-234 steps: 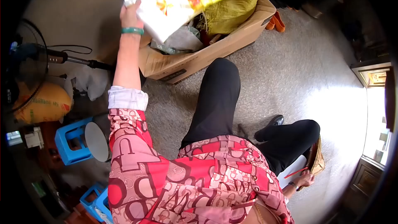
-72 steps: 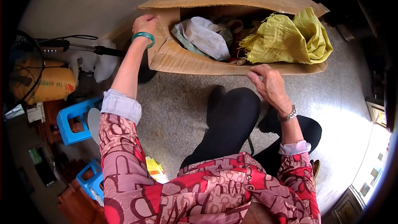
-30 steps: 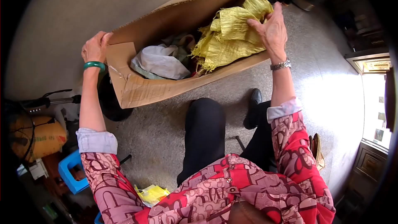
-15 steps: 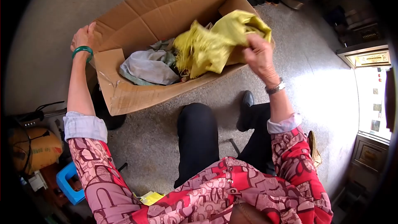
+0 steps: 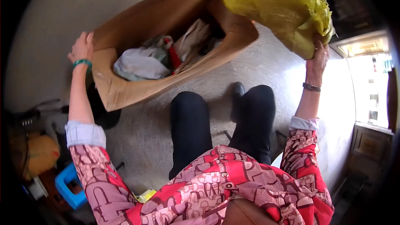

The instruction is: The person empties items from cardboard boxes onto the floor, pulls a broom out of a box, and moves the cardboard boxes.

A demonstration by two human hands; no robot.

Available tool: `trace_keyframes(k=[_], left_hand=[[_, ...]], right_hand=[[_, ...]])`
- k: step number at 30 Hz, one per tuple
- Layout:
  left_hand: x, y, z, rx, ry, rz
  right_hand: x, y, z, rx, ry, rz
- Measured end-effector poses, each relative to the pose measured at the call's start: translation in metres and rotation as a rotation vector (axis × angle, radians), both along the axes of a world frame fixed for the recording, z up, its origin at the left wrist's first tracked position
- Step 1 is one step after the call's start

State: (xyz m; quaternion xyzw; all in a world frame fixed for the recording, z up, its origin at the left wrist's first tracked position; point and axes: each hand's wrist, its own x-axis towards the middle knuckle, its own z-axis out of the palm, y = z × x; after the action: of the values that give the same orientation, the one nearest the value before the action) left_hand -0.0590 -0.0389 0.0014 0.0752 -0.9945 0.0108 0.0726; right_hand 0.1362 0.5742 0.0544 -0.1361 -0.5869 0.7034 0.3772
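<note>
A large cardboard box [image 5: 146,89] stands tilted in front of my knees with its top open. My left hand [image 5: 82,49] grips the box's left edge, a green bangle on the wrist. Out to the right, my right hand [image 5: 318,58] is closed on a yellow woven sack [image 5: 277,12], which hangs spread open above the box's right end, its frayed edge upward. Inside the box lie a whitish bag [image 5: 139,63], a beige cloth or bag [image 5: 192,37] and a red item [image 5: 174,57].
A blue stool [image 5: 71,186] and an orange-yellow sack [image 5: 41,155] are at the lower left. A yellow and white packet [image 5: 146,196] shows beside my left sleeve. Dark furniture [image 5: 371,143] stands at the right, by a bright opening.
The yellow sack has come up out of the box and moved right in my right hand, unfolding. More of the box's contents now shows. My left hand has stayed on the box edge.
</note>
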Motion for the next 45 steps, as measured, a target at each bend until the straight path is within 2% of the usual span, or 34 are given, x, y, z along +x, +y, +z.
trace_keyframes(k=[3, 5, 9, 14, 17, 19, 21, 22, 23, 24, 25, 26, 27, 29, 31, 33, 37, 39, 40, 41, 42, 43, 45], left_hand=[[-0.004, -0.005, -0.017, -0.034, -0.018, -0.015], [0.001, -0.002, -0.029, -0.154, 0.055, -0.035], [0.015, 0.016, -0.04, -0.186, -0.031, -0.079], [0.033, 0.047, -0.043, -0.197, -0.14, -0.162], [0.027, 0.05, -0.052, -0.124, -0.147, -0.242], [0.026, 0.067, -0.045, -0.13, -0.107, -0.261], [0.022, 0.069, -0.056, 0.033, -0.196, -0.35], [0.024, 0.075, -0.061, 0.186, -0.138, -0.412], [0.017, 0.066, -0.085, 0.479, -0.237, -0.391], [0.019, 0.072, -0.087, 0.491, -0.301, -0.388], [0.023, 0.077, -0.087, 0.457, -0.32, -0.397], [0.023, 0.074, -0.097, 0.554, -0.368, -0.427], [0.029, 0.08, -0.096, 0.495, -0.36, -0.418], [0.03, 0.071, -0.118, 0.666, -0.508, -0.34], [0.053, 0.085, -0.117, 0.603, -0.488, -0.294], [0.067, 0.089, -0.122, 0.763, -0.593, -0.281], [0.086, 0.111, -0.092, 0.71, -0.71, -0.288], [0.096, 0.126, -0.081, 0.879, -0.653, -0.366], [0.101, 0.125, -0.086, 0.771, -0.645, -0.495], [0.103, 0.126, -0.091, 0.659, -0.632, -0.623], [0.113, 0.133, -0.086, 0.562, -0.492, -0.631], [0.118, 0.136, -0.088, 0.58, -0.386, -0.605], [0.124, 0.14, -0.093, 0.617, -0.153, -0.598]], right_hand=[[0.032, 0.043, -0.033, -0.179, -0.09, -0.221], [0.042, 0.049, -0.047, -0.334, -0.097, -0.231], [0.063, 0.059, -0.08, -0.573, -0.124, -0.293], [0.077, 0.073, -0.09, -0.681, -0.191, -0.379], [0.084, 0.084, -0.092, -0.652, -0.191, -0.466], [0.086, 0.091, -0.095, -0.619, -0.284, -0.597], [0.094, 0.102, -0.101, -0.554, -0.156, -0.617], [0.099, 0.106, -0.109, -0.495, -0.05, -0.627], [0.116, 0.12, -0.121, -0.473, -0.139, -0.588], [0.124, 0.123, -0.12, -0.517, -0.016, -0.377], [0.125, 0.116, -0.115, -0.622, -0.095, -0.44], [0.12, 0.101, -0.103, -0.632, -0.184, -0.451], [0.116, 0.094, -0.103, -0.637, -0.291, -0.447], [0.099, 0.085, -0.099, -0.676, -0.426, -0.417], [0.085, 0.084, -0.092, -0.536, -0.483, -0.242], [0.06, 0.064, -0.078, -0.472, -0.506, -0.191], [0.001, -0.022, -0.031, 0.065, -0.581, 0.134], [-0.027, -0.065, -0.029, 0.316, -0.607, 0.32], [-0.04, -0.087, -0.031, 0.519, -0.678, 0.346], [-0.051, -0.109, -0.032, 0.722, -0.632, 0.41], [-0.062, -0.119, -0.048, 0.941, -0.606, 0.435], [-0.069, -0.138, -0.039, 1.161, -0.597, 0.521], [-0.082, -0.15, -0.058, 1.473, -0.444, 0.564]])
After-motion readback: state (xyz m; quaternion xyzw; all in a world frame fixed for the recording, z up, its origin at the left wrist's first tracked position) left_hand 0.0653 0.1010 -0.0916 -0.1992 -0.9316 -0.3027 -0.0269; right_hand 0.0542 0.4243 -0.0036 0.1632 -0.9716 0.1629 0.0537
